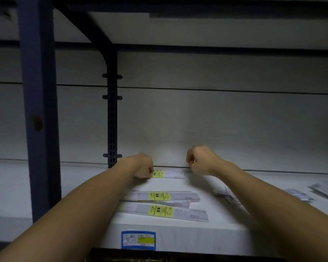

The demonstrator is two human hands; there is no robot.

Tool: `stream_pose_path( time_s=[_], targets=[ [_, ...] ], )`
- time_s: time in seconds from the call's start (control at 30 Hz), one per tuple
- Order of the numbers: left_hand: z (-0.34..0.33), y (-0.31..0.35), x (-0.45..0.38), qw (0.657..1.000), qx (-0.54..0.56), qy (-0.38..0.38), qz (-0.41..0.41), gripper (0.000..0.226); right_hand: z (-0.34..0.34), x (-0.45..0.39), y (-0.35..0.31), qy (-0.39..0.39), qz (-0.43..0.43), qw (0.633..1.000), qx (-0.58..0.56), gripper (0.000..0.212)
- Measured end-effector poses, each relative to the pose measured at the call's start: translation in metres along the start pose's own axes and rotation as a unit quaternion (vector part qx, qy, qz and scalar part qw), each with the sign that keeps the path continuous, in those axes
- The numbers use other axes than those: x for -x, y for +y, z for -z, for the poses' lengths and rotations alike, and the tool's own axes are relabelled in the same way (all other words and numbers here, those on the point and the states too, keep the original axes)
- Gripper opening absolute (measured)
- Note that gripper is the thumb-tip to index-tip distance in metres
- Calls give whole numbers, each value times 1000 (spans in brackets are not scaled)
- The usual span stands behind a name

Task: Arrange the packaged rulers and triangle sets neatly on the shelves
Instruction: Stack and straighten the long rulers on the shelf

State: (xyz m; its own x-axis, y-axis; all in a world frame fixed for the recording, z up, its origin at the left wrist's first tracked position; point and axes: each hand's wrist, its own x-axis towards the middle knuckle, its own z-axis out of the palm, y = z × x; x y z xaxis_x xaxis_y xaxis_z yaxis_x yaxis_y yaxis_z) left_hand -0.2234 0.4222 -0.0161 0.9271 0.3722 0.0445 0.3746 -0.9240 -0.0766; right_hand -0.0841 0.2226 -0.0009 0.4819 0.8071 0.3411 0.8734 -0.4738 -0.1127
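Observation:
A packaged ruler [169, 174] with a yellow label lies along the back wall of the white shelf [206, 235]. My left hand [142, 165] grips its left end with curled fingers. My right hand [199, 159] hovers just past the ruler's right end, fingers curled, with nothing visible in it. In front lie more packaged rulers with yellow labels, one [163, 196] over another, and a third [165, 211] closest to the shelf's front edge, slightly skewed.
More clear packages [225, 193] lie loose under my right forearm, with others [326, 188] further right. A blue upright post [38, 110] stands at the left and a perforated rear upright [112, 114] behind it. A blue price tag [138, 240] marks the shelf's front edge.

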Motion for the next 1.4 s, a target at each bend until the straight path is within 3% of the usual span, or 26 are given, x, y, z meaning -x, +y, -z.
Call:
stream_pose_path(
  time_s=[0.33, 0.43, 0.53, 0.67, 0.77, 0.97, 1.13, 1.4],
  targets=[
    [8, -9, -15, 986, 137, 94, 20, 16, -1, -33, 11, 35, -28, 999, -29, 20],
    [19, -13, -15, 967, 204, 148, 27, 20, -3, -42, -1, 78, -48, 994, -65, 23],
    [25, -24, -10, 964, 225, 136, 31, 23, -15, -48, -15, 135, -72, 985, -83, 20],
    [32, -32, -5, 973, 187, 123, 58, 28, -41, -54, -18, 64, -66, 995, -50, 5],
    [33, -30, -1, 969, 192, 140, 68, 31, -56, -55, -15, 7, -29, 999, -44, 11],
    [24, -42, 4, 959, 204, 168, 102, 32, -61, -45, -8, -29, 53, 996, -64, 18],
    [22, -31, 5, 960, 214, 159, 82, 31, -56, -42, 1, -35, 3, 995, -97, 7],
    [25, -27, 13, 949, 258, 164, 82, 31, -49, -34, 0, -46, -17, 995, -86, 31]
  ],
)
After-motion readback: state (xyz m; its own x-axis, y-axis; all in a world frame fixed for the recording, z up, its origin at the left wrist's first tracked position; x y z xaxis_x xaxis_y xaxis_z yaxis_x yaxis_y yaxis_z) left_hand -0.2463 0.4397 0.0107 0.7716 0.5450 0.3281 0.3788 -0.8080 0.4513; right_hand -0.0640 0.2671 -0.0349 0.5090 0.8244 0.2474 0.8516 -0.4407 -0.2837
